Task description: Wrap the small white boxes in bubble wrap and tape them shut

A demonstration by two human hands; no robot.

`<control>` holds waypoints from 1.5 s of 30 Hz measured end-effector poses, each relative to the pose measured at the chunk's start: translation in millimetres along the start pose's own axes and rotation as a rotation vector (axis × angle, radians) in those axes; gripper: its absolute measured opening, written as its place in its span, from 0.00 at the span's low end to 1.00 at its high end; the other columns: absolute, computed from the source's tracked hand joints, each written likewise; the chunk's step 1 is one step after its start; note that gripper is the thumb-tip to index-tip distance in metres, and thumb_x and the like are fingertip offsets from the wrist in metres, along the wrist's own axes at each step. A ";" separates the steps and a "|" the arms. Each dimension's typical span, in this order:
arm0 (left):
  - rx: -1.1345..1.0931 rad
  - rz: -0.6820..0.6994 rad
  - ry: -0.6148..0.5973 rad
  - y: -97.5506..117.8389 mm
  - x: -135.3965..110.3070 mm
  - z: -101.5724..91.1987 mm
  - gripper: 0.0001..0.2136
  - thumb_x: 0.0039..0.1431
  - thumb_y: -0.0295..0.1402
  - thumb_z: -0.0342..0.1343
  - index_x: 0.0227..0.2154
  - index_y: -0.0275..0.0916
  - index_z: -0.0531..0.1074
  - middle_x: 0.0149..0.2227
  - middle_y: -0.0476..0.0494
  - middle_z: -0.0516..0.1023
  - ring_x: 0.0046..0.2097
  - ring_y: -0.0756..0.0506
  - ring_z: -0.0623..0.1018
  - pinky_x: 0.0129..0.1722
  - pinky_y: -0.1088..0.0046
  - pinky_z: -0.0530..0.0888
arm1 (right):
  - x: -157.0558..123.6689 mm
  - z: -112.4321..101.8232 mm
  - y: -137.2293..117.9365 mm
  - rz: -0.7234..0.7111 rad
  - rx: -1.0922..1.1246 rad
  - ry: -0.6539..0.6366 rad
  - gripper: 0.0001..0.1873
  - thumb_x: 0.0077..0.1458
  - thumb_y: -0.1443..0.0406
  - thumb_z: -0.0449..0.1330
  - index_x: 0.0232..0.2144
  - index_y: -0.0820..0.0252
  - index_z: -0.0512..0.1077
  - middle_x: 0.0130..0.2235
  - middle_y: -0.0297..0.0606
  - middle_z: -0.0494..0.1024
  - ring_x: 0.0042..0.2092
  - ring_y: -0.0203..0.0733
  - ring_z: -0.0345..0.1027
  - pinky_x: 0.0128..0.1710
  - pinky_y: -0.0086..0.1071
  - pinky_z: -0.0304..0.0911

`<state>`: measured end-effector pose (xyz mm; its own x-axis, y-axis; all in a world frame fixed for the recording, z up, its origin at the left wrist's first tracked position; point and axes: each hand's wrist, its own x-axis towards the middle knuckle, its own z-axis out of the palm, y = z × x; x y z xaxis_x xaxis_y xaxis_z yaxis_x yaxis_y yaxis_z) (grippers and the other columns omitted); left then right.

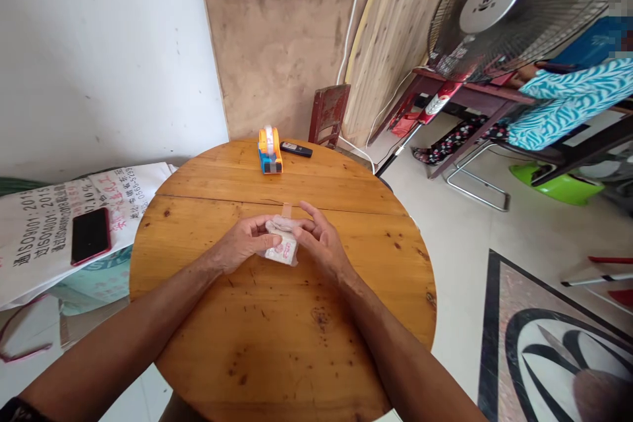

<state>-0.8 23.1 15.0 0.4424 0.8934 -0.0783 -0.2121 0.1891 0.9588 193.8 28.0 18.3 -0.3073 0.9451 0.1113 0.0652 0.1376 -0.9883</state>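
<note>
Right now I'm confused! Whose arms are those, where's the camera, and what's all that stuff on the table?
There's no robot here. Those are a person's own bare arms, seen by a camera worn on their head, looking forward and down. It's just one picture. The left hand holds a small, white, wrapped packet. The right hand is at the packet's other side; I can't tell how firmly it grips. Farther back on the round wooden table are an orange-and-blue tape dispenser and a small dark object.
</note>
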 end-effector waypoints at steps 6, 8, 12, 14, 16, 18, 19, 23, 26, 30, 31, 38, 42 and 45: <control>0.035 -0.043 -0.052 2.3 -1.9 3.0 0.26 0.47 0.39 0.69 0.49 0.35 0.74 0.45 0.39 0.80 0.42 0.43 0.79 0.42 0.69 0.73 | 5.5 -1.6 -2.0 0.049 0.137 0.136 0.38 0.47 0.51 0.68 0.56 0.59 0.62 0.43 0.43 0.80 0.44 0.46 0.75 0.46 0.40 0.69; 0.050 -0.049 -0.112 2.3 -3.3 4.2 0.25 0.48 0.38 0.68 0.49 0.36 0.74 0.44 0.40 0.81 0.42 0.43 0.79 0.42 0.69 0.73 | 7.0 -1.0 -3.5 0.086 0.186 0.133 0.38 0.46 0.52 0.69 0.55 0.59 0.63 0.41 0.41 0.80 0.41 0.45 0.75 0.43 0.39 0.69; 0.062 -0.057 -0.193 -0.4 -5.0 5.7 0.23 0.49 0.37 0.67 0.48 0.36 0.74 0.42 0.41 0.80 0.40 0.45 0.79 0.41 0.70 0.73 | 8.0 -1.0 -7.4 0.079 0.258 0.168 0.35 0.43 0.55 0.70 0.52 0.59 0.65 0.35 0.36 0.80 0.33 0.39 0.73 0.37 0.35 0.69; 0.062 -0.060 -0.191 -1.9 -5.1 6.0 0.21 0.50 0.36 0.67 0.47 0.36 0.74 0.41 0.42 0.80 0.39 0.46 0.79 0.40 0.71 0.73 | 7.0 -2.2 -10.2 0.046 0.270 0.200 0.33 0.43 0.57 0.70 0.51 0.59 0.66 0.33 0.33 0.79 0.32 0.37 0.72 0.37 0.34 0.68; 0.057 -0.070 -0.168 -2.6 -4.8 6.4 0.21 0.50 0.36 0.67 0.47 0.35 0.74 0.40 0.42 0.80 0.38 0.47 0.78 0.39 0.72 0.72 | 5.1 -3.5 -13.7 -0.007 0.248 0.233 0.29 0.45 0.59 0.70 0.48 0.57 0.68 0.31 0.32 0.78 0.32 0.37 0.72 0.38 0.35 0.68; 0.059 -0.073 -0.145 -2.6 -4.5 6.7 0.21 0.50 0.36 0.66 0.47 0.35 0.74 0.40 0.43 0.81 0.38 0.47 0.78 0.39 0.72 0.72 | 2.8 -4.3 -17.2 -0.067 0.204 0.255 0.24 0.46 0.61 0.69 0.46 0.57 0.69 0.31 0.31 0.78 0.32 0.37 0.72 0.39 0.35 0.68; 0.064 -0.070 -0.131 -2.4 -4.3 6.7 0.21 0.51 0.36 0.66 0.47 0.35 0.75 0.40 0.43 0.81 0.38 0.47 0.78 0.39 0.72 0.72 | 1.6 -4.4 -18.5 -0.094 0.183 0.258 0.22 0.47 0.61 0.68 0.45 0.56 0.70 0.31 0.32 0.78 0.33 0.37 0.72 0.39 0.35 0.68; 0.106 -0.064 -0.066 -1.4 -3.4 4.3 0.19 0.51 0.37 0.66 0.45 0.35 0.76 0.39 0.44 0.81 0.37 0.47 0.78 0.39 0.73 0.71 | -2.6 -1.7 -19.9 -0.163 0.120 0.216 0.16 0.50 0.63 0.66 0.43 0.56 0.71 0.32 0.33 0.78 0.34 0.38 0.73 0.39 0.35 0.68; 0.145 -0.068 -0.051 -1.1 -2.2 0.8 0.17 0.51 0.38 0.65 0.43 0.35 0.77 0.37 0.44 0.81 0.36 0.48 0.77 0.37 0.74 0.70 | -6.1 2.6 -18.1 -0.204 0.022 0.194 0.14 0.52 0.63 0.63 0.43 0.56 0.71 0.33 0.35 0.79 0.34 0.39 0.74 0.39 0.35 0.70; 0.205 -0.022 0.029 -2.0 -0.3 -1.4 0.18 0.53 0.41 0.64 0.41 0.34 0.78 0.34 0.44 0.80 0.33 0.49 0.75 0.32 0.75 0.68 | -10.4 8.3 -15.2 -0.349 -0.235 0.184 0.12 0.55 0.66 0.61 0.44 0.56 0.72 0.35 0.35 0.81 0.36 0.38 0.76 0.42 0.34 0.71; 0.219 -0.010 0.048 -2.5 0.2 -1.1 0.18 0.53 0.42 0.63 0.40 0.33 0.78 0.33 0.44 0.80 0.31 0.49 0.74 0.31 0.76 0.68 | -11.0 9.3 -14.1 -0.395 -0.304 0.181 0.12 0.56 0.67 0.60 0.44 0.55 0.72 0.35 0.35 0.81 0.36 0.38 0.76 0.43 0.33 0.71; 0.240 0.018 0.123 -3.5 2.5 -0.2 0.16 0.54 0.40 0.61 0.40 0.34 0.78 0.36 0.43 0.81 0.36 0.46 0.77 0.36 0.72 0.70 | -10.8 9.9 -5.1 -0.578 -0.629 0.176 0.17 0.60 0.68 0.57 0.52 0.54 0.70 0.39 0.38 0.83 0.41 0.41 0.78 0.45 0.35 0.72; 0.235 -0.015 0.142 -1.5 0.9 -3.7 0.16 0.51 0.38 0.61 0.41 0.34 0.78 0.37 0.42 0.81 0.37 0.45 0.77 0.38 0.70 0.71 | -11.6 8.6 -5.9 -0.648 -0.762 0.154 0.18 0.61 0.68 0.56 0.54 0.54 0.69 0.38 0.39 0.83 0.39 0.42 0.77 0.41 0.36 0.71; 0.263 -0.020 0.170 0.7 0.0 -5.0 0.16 0.52 0.39 0.61 0.40 0.34 0.79 0.37 0.43 0.82 0.36 0.45 0.78 0.38 0.70 0.71 | -11.0 8.5 -6.5 -0.687 -0.834 0.125 0.18 0.62 0.68 0.56 0.54 0.55 0.69 0.38 0.39 0.83 0.39 0.43 0.77 0.41 0.36 0.70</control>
<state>-5.3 25.2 14.4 0.2873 0.9501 -0.1213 0.0375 0.1154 0.9926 188.7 14.2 22.6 -0.4283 0.6062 0.6702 0.5549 0.7618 -0.3345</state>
